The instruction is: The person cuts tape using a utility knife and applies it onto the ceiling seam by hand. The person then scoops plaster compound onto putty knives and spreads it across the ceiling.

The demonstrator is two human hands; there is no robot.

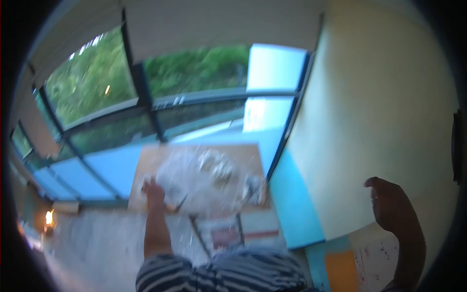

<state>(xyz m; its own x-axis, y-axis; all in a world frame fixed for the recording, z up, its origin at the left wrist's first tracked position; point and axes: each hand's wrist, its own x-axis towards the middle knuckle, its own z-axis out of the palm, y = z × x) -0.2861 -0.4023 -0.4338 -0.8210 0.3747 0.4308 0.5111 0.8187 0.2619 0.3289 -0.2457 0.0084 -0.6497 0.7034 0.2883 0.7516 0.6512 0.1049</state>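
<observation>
A wooden-topped table (138,163) stands before me, with a crumpled clear plastic sheet or bag (187,170) spread over much of it. My left hand (154,190) is over the table's left part, beside the plastic; its fingers are smeared by motion. Close to it lies a thin dark object with an orange-brown end (172,207), too blurred to name. A whitish lumpy heap (216,165) rests on the plastic, and a grey-white crumpled bundle (253,190) sits at the right edge. My right hand (386,202) is raised far right of the table, wrist bent, fingers partly hidden; I see no object in it.
Windows with dark frames (141,82) rise behind the table. A cream wall (379,97) with a turquoise lower part (296,209) stands on the right. Below the table's front edge is a chair-like frame with a reddish seat (226,237). An orange panel (340,270) is at lower right.
</observation>
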